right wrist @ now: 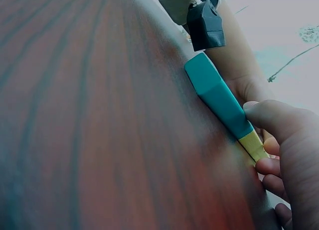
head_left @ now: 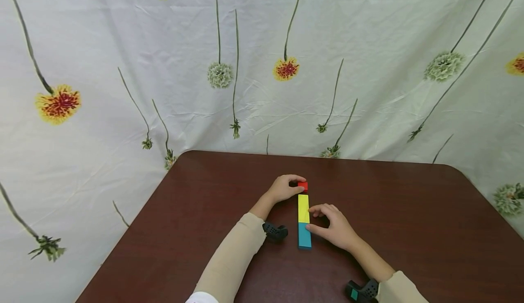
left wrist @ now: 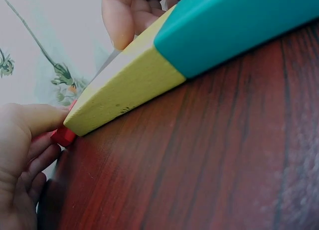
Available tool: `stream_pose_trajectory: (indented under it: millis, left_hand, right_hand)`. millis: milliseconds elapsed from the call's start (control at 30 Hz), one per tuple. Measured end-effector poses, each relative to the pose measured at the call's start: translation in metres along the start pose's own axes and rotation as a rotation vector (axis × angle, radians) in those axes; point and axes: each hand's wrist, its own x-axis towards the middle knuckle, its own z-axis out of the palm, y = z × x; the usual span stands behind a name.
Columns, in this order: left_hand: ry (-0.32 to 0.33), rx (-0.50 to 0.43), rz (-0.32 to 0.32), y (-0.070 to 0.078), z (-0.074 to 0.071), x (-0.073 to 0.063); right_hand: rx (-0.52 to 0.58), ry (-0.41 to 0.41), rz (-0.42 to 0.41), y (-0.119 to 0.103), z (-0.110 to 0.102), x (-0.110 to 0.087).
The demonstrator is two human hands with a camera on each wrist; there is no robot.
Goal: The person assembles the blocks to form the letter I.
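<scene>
A yellow block point(head_left: 303, 208) and a blue block point(head_left: 304, 237) lie end to end in one line on the dark wooden table. Beyond the yellow block's far end is a small red block point(head_left: 303, 186). My left hand point(head_left: 285, 187) pinches the red block between thumb and fingers; in the left wrist view this red block point(left wrist: 64, 136) is partly hidden by the thumb and the yellow end. Along the right side of the line, my right hand point(head_left: 336, 228) has its thumb at the blue block and a fingertip at the yellow one, its fingers loosely bent.
The brown table point(head_left: 409, 230) has rounded far corners. Behind it hangs a white cloth point(head_left: 262, 103) printed with flowers. A black wrist device point(head_left: 275, 232) sits on the left wrist, and another black device point(head_left: 362, 290) on the right.
</scene>
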Motion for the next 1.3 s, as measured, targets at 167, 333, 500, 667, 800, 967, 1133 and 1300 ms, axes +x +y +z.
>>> stream_pose_trajectory:
  millis: [167, 333, 500, 667, 800, 967, 1133, 1300]
  left_hand:
    - [-0.004, 0.007, -0.014, 0.002, -0.001, 0.000]
    - [-0.004, -0.019, -0.019, 0.003, -0.003, -0.002]
    - [0.054, -0.011, 0.008, 0.004, -0.009, -0.004]
    - [0.099, 0.011, 0.085, 0.008, -0.021, -0.009]
    - [0.088, 0.021, 0.126, 0.010, -0.036, -0.019]
    - [0.121, 0.043, 0.150, 0.008, -0.059, -0.033]
    - [0.116, 0.098, 0.153, 0.013, -0.079, -0.051]
    - [0.065, 0.203, 0.231, 0.033, -0.098, -0.070]
  right_hand:
    - [-0.003, -0.002, 0.003, 0.000, 0.000, 0.000]
    - [-0.004, -0.002, 0.008, 0.000, 0.001, 0.000]
    - [-0.001, 0.004, 0.005, 0.000, 0.001, 0.000]
    - [0.012, 0.010, 0.000, 0.000, 0.000, 0.000]
    - [0.038, -0.012, 0.010, 0.001, -0.002, 0.000]
    - [0.049, -0.030, 0.013, 0.002, -0.007, 0.002]
    - [0.042, -0.022, 0.010, -0.002, -0.020, 0.006]
    - [0.058, 0.009, 0.017, -0.012, -0.043, 0.010]
